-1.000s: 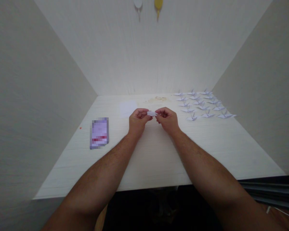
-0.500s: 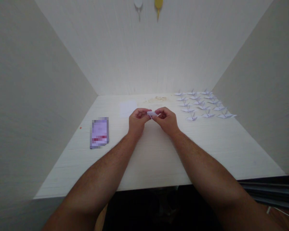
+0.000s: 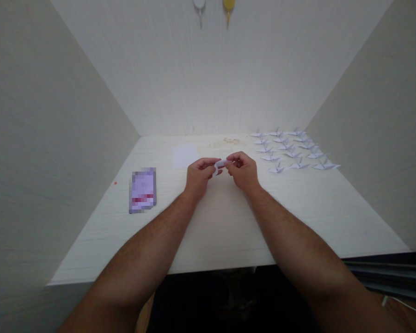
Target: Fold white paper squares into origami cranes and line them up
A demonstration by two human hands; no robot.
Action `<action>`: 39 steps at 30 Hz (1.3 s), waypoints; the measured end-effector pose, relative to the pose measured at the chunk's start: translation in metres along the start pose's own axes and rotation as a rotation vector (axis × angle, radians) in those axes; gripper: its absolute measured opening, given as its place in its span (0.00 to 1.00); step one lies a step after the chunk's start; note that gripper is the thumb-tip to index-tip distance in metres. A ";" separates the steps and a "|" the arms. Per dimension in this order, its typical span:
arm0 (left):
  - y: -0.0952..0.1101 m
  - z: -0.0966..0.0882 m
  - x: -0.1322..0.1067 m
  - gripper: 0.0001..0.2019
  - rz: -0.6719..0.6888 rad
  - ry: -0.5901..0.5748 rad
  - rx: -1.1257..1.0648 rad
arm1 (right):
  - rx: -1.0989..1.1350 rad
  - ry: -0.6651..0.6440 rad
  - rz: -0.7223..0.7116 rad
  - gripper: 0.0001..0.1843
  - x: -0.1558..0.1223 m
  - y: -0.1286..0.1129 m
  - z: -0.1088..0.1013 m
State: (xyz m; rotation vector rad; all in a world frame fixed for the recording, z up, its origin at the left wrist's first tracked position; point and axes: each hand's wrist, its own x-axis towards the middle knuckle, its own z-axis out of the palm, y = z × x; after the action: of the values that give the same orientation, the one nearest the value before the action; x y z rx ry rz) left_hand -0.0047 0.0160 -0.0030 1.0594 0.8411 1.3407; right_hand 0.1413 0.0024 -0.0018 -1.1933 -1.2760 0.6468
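Note:
Between my hands, above the middle of the table, is a small folded white paper [image 3: 221, 164]. My left hand [image 3: 200, 173] pinches its left side between thumb and fingers. At its right end, the thumb and fingertips of my right hand [image 3: 241, 169] are closed on it as well. The paper looks bent, with one part hanging down near my left thumb; its exact folds are too small to make out. To the right of my right hand, folded paper cranes [image 3: 291, 152] stand in rows. Left of my left hand lies a flat white sheet of paper [image 3: 183, 155].
A purple blurred-out object [image 3: 143, 190] lies on the white table [image 3: 225, 231] at the left. Walls enclose the table at the back and both sides. A white hook [image 3: 199, 7] and a yellow hook [image 3: 229, 7] are on the back wall.
My right hand has shifted slightly right and up. The folded paper has turned between my fingers, and a part of it now hangs lower by my left thumb.

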 end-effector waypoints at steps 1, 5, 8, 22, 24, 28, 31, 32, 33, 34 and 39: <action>0.001 0.001 -0.001 0.11 -0.009 0.001 -0.010 | 0.014 0.005 0.008 0.08 0.001 0.000 0.000; 0.003 0.003 -0.003 0.10 -0.031 0.007 -0.033 | 0.051 0.001 0.049 0.08 0.001 -0.003 -0.001; 0.004 0.002 -0.003 0.10 -0.039 -0.002 -0.048 | 0.082 0.015 0.059 0.09 0.002 -0.004 0.000; 0.000 0.000 -0.003 0.16 0.007 -0.098 -0.019 | 0.102 0.040 0.078 0.09 0.005 -0.001 0.000; 0.000 -0.001 -0.002 0.16 0.006 -0.106 -0.026 | 0.104 0.037 0.072 0.09 0.004 -0.003 0.000; 0.001 0.001 -0.002 0.15 -0.027 -0.087 -0.061 | 0.104 0.025 0.061 0.09 0.003 -0.003 -0.001; 0.002 0.000 -0.001 0.14 -0.059 -0.057 -0.056 | 0.082 0.008 0.058 0.09 0.003 -0.001 -0.001; 0.002 0.000 -0.001 0.15 -0.069 -0.050 -0.055 | 0.078 0.006 0.054 0.09 0.003 0.000 -0.001; 0.001 -0.001 0.000 0.15 -0.078 -0.044 -0.055 | 0.078 0.005 0.050 0.09 0.003 0.000 -0.001; 0.001 -0.001 0.000 0.15 -0.086 -0.041 -0.058 | 0.080 0.005 0.047 0.09 0.003 0.001 0.000; -0.001 -0.003 0.002 0.15 -0.087 -0.043 -0.076 | 0.093 -0.001 0.049 0.09 0.003 0.000 0.000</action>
State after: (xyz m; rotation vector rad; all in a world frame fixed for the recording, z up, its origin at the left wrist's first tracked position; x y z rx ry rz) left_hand -0.0069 0.0182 -0.0043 0.9782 0.7894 1.2629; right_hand 0.1422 0.0049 -0.0004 -1.1513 -1.2077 0.7350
